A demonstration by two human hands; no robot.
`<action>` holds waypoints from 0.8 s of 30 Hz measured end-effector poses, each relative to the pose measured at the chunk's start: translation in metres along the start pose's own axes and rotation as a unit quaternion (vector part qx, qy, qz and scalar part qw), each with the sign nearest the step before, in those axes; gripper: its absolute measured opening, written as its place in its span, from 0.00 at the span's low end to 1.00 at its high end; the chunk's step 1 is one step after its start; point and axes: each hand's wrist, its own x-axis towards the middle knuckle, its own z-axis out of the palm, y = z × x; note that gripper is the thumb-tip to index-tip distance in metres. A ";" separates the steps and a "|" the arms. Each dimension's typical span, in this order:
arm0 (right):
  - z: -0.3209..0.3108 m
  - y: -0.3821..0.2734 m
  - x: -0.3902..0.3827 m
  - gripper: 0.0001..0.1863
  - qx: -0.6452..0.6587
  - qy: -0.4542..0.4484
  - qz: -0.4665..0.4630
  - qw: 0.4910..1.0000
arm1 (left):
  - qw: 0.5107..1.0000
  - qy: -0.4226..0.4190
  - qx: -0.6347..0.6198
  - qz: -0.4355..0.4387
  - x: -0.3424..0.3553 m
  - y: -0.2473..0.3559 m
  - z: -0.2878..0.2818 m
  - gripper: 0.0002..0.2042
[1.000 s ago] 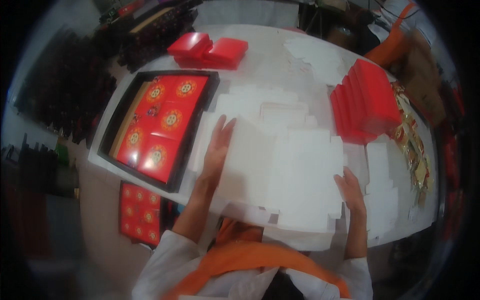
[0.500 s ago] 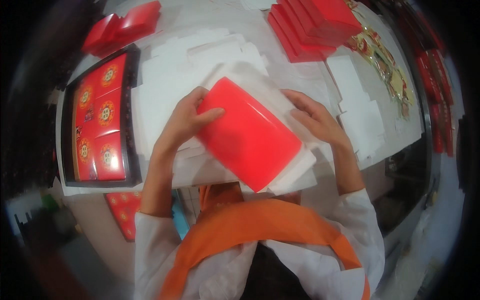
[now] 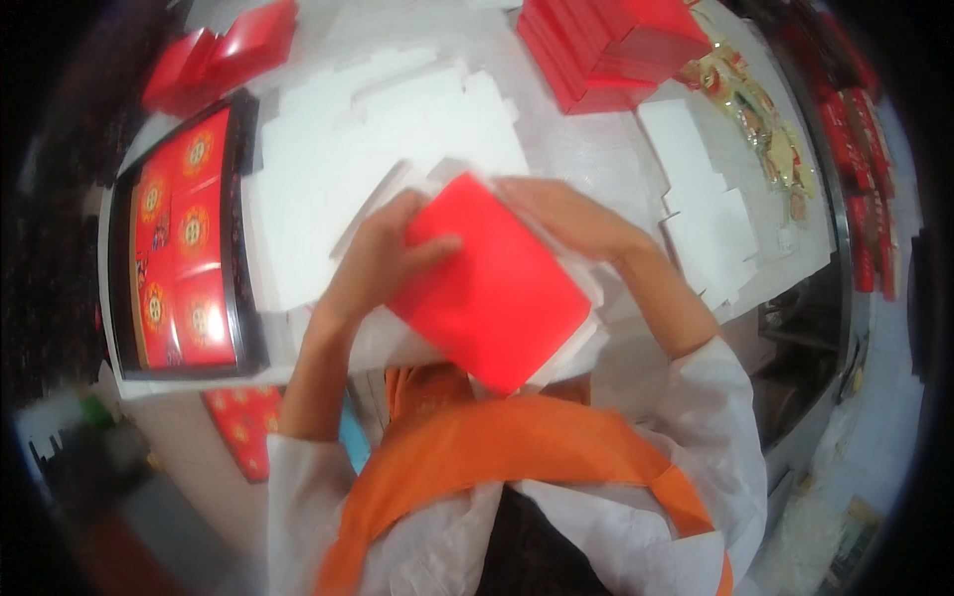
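A glossy red rectangular piece (image 3: 497, 293) lies tilted over white card (image 3: 571, 348) at the table's near edge. My left hand (image 3: 388, 253) is closed on the red piece's left side, its thumb lying on the top face. Against the upper right side of the red piece is my right hand (image 3: 566, 214), its blurred fingertips reaching to the white card's edge; whether they grip it is unclear. Beyond both hands spreads a pile of flat white card pieces (image 3: 308, 139).
A black-rimmed tray (image 3: 243, 288) of printed red boxes stands left. Red box stacks sit back left (image 3: 248, 45) and back right (image 3: 596, 50). Right are more white card (image 3: 696, 189) and gold-coloured packets (image 3: 770, 139). Another printed red tray (image 3: 238, 437) sits below the table.
A red piece on white card has appeared between my hands since one second ago. Over the last half second my right hand has moved left along its upper edge.
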 end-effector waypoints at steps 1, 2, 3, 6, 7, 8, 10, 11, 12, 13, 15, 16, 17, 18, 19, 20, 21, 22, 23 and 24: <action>-0.001 0.007 0.001 0.20 0.026 -0.004 -0.018 1.000 | 0.999 0.007 0.048 0.012 0.002 0.005 -0.003 0.14; -0.005 0.017 0.001 0.19 -0.004 -0.037 -0.100 0.994 | 0.998 0.006 0.064 0.023 0.001 0.002 -0.002 0.14; -0.004 0.037 0.008 0.18 0.027 -0.050 -0.102 0.993 | 0.996 0.009 0.079 0.037 -0.001 -0.003 0.000 0.14; 0.004 0.051 0.015 0.16 0.088 -0.048 0.014 0.995 | 1.000 0.015 0.019 -0.006 -0.005 -0.002 0.009 0.14; 0.008 0.029 0.010 0.16 0.027 -0.042 0.057 0.997 | 0.999 0.007 -0.022 -0.040 -0.006 -0.001 0.006 0.14; 0.006 0.019 0.009 0.16 0.037 -0.035 0.055 0.997 | 0.999 0.010 -0.032 -0.028 0.000 0.001 0.002 0.13; 0.011 0.017 0.001 0.17 0.073 -0.035 0.063 0.995 | 0.998 0.009 -0.053 -0.028 -0.004 0.004 0.004 0.13; 0.009 0.015 -0.001 0.18 0.069 -0.030 0.052 0.996 | 0.998 0.007 -0.056 -0.011 -0.002 0.008 0.004 0.13; 0.012 0.016 -0.002 0.18 0.071 -0.030 0.044 0.996 | 0.998 0.003 -0.058 -0.003 -0.003 0.010 0.002 0.12; 0.014 0.017 -0.004 0.18 0.073 -0.030 0.037 0.996 | 0.998 -0.001 -0.061 0.006 -0.004 0.011 0.003 0.12; 0.017 0.017 -0.004 0.19 0.070 -0.025 0.038 0.996 | 0.996 -0.002 -0.083 -0.014 -0.006 0.012 0.005 0.12; 0.018 0.017 -0.004 0.19 0.068 -0.023 0.037 0.997 | 0.995 -0.002 -0.093 -0.023 -0.005 0.013 0.005 0.11; 0.018 0.016 -0.005 0.19 0.072 -0.024 0.037 0.996 | 0.995 -0.006 -0.091 -0.029 -0.005 0.014 0.006 0.11; 0.019 0.014 -0.007 0.19 0.078 -0.024 0.038 0.996 | 0.995 -0.011 -0.089 -0.036 -0.007 0.014 0.006 0.11; 0.019 0.012 -0.008 0.20 0.083 -0.024 0.039 0.995 | 0.995 -0.017 -0.088 -0.042 -0.008 0.015 0.006 0.11; 0.018 0.012 -0.008 0.18 0.068 -0.018 0.025 0.997 | 0.997 -0.019 -0.071 -0.006 -0.006 0.014 0.006 0.11; 0.019 0.013 -0.008 0.17 0.056 -0.013 0.015 0.998 | 0.998 -0.023 -0.055 0.026 -0.007 0.011 0.007 0.11; 0.018 0.015 -0.007 0.17 0.045 -0.009 0.005 0.999 | 0.997 -0.026 -0.040 0.057 -0.007 0.008 0.008 0.11; 0.022 0.025 -0.006 0.16 0.032 -0.001 -0.012 0.999 | 0.998 -0.028 -0.034 0.040 -0.012 0.004 0.011 0.11; 0.023 0.034 -0.002 0.16 0.021 0.007 -0.029 0.999 | 0.999 -0.030 -0.028 0.023 -0.012 0.001 0.011 0.11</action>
